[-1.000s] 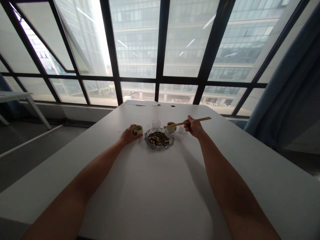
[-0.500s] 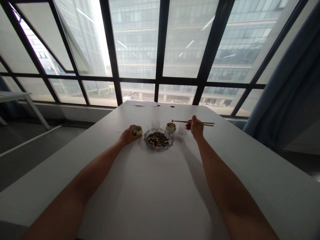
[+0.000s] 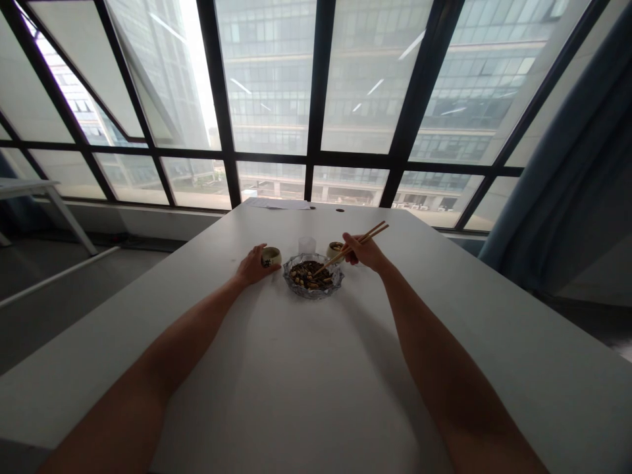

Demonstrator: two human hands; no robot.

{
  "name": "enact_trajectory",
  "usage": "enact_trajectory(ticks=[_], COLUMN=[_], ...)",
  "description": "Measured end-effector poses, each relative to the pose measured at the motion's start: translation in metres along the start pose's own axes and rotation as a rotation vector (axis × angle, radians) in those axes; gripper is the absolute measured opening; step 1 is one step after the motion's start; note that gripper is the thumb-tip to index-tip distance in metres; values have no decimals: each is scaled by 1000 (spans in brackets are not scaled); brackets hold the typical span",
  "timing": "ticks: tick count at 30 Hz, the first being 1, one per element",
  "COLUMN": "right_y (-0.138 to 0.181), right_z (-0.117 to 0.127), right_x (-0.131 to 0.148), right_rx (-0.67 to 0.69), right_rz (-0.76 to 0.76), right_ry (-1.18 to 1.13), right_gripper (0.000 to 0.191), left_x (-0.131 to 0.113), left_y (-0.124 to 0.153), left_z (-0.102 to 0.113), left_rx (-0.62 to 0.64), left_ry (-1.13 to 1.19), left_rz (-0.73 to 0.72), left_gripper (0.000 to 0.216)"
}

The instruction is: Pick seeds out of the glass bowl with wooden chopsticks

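In the head view my left hand (image 3: 251, 266) curls round the left side of a small pale cup (image 3: 271, 257) with dark lettering, which stands on the table. My right hand (image 3: 363, 251) grips a pair of wooden chopsticks (image 3: 330, 263), slanting down to the left. Their tips reach into a faceted glass bowl (image 3: 297, 288) between my hands. Dark seeds or shells (image 3: 307, 269) and paler, peanut-like pieces lie in it. A second small cup (image 3: 334, 251) with light pieces inside stands behind the bowl, partly hidden by my right hand and the chopsticks.
A clear plastic cup (image 3: 307, 245) stands behind the bowl on the white table (image 3: 291, 375). Paper sheets (image 3: 279, 204) lie at the far edge, near the windows (image 3: 269, 85). A blue curtain (image 3: 563, 171) hangs at the right, and another white table (image 3: 29, 189) is at the left.
My right hand has moved left and slightly down, bringing the chopstick tips from above the second cup into the glass bowl. My left hand stays at its cup.
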State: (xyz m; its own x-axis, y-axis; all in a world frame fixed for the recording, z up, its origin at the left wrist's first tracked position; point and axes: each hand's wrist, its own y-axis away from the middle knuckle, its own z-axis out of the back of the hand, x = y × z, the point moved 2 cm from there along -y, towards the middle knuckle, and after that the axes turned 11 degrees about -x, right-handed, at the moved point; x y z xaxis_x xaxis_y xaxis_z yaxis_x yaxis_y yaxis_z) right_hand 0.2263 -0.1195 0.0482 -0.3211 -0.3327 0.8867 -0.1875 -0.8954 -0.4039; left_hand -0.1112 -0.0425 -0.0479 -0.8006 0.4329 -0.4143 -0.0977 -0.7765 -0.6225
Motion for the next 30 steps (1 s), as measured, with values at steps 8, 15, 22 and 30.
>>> enact_trajectory(ticks=[8,15,22,30], right_y=[5,6,1,1], right_z=[-4,-7,-1,-6], right_x=[9,5,2,-6], right_rx=[53,89,33,90], right_rz=[105,132,113,97], right_ry=[138,180,158,166], right_gripper=[55,60,68,62], left_x=[8,8,8,8], left_y=[-2,-2,-2,-1], left_z=[-8,-9,-8,-7], left_rx=[16,21,10,-4], left_ry=[-22,-35,-54,-49], left_rz=[43,16,18,19], left_gripper=[86,83,81,80])
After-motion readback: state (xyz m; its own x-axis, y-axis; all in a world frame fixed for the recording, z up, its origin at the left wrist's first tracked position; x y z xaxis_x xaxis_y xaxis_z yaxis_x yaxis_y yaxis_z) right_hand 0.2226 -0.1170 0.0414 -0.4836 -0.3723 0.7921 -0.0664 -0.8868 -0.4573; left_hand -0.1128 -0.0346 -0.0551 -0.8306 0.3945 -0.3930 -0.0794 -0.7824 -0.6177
